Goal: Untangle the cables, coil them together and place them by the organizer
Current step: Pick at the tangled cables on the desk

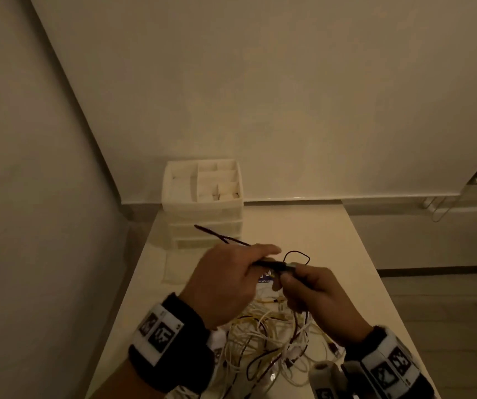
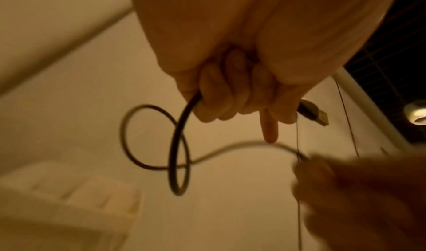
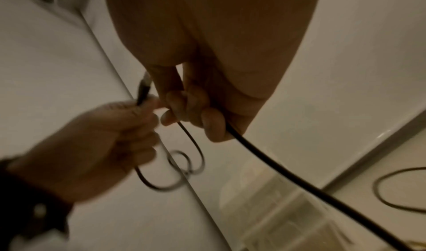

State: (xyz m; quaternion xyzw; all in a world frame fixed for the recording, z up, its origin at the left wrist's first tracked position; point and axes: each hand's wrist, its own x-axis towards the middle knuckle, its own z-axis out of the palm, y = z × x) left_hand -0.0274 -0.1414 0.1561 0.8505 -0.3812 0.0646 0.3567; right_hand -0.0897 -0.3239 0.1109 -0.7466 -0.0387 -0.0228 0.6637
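A black cable (image 1: pixel 220 236) runs through both hands above the table. My left hand (image 1: pixel 231 275) grips it near its USB plug (image 1: pixel 286 266), fingers curled round it in the left wrist view (image 2: pixel 230 100), where the plug (image 2: pixel 313 114) sticks out past the thumb. My right hand (image 1: pixel 312 292) grips the same cable just beside the plug, fingers curled round it (image 3: pixel 196 109). A small loop (image 1: pixel 297 256) of the cable stands beyond the hands. Under the hands lies a tangle of white, yellow and dark red cables (image 1: pixel 269 335). The white organizer (image 1: pixel 202 197) stands at the table's far left.
The pale table (image 1: pixel 332 240) stands in a corner, with walls behind and to the left. Its right edge drops to the floor, where a metal stand (image 1: pixel 438 208) rests. A white item with blue print (image 1: pixel 266 276) lies below the hands.
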